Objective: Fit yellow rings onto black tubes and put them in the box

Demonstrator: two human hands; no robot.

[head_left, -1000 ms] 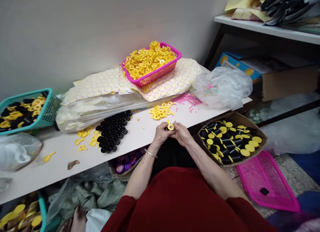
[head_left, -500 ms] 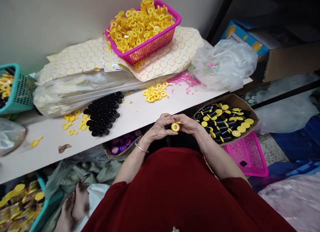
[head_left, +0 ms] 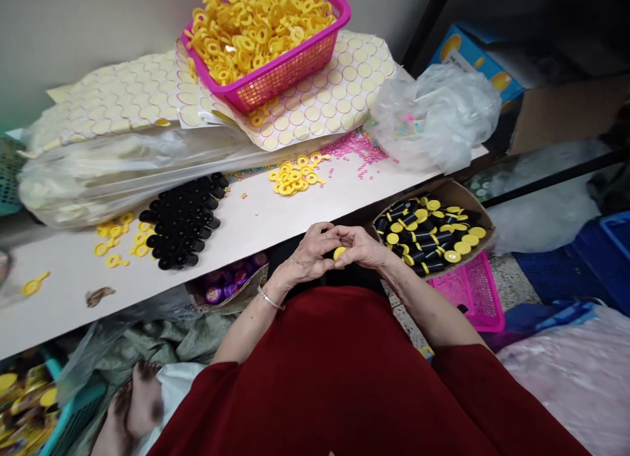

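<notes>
Both hands meet just below the white table's front edge (head_left: pixel 256 236). My left hand (head_left: pixel 308 256) and my right hand (head_left: pixel 361 246) are closed together on a small yellow-capped piece (head_left: pixel 339 252), its black body mostly hidden by the fingers. A cluster of black tubes (head_left: pixel 182 220) lies on the table to the left. Loose yellow rings (head_left: pixel 294 177) lie ahead of my hands. A cardboard box (head_left: pixel 480 213) of finished black-and-yellow pieces sits to the right, below table height.
A pink basket (head_left: pixel 285 75) heaped with yellow rings rests on sticker sheets (head_left: pixel 335 98) at the back. Crumpled clear plastic bags (head_left: pixel 438 118) sit at right, pink beads (head_left: pixel 361 151) beside them. A pink tray (head_left: pixel 467 292) lies on the floor. A bare foot (head_left: pixel 132 410) shows lower left.
The view has tilted down and shifted right. My hands have closed tighter round the yellow-capped piece, so less of its yellow face shows.
</notes>
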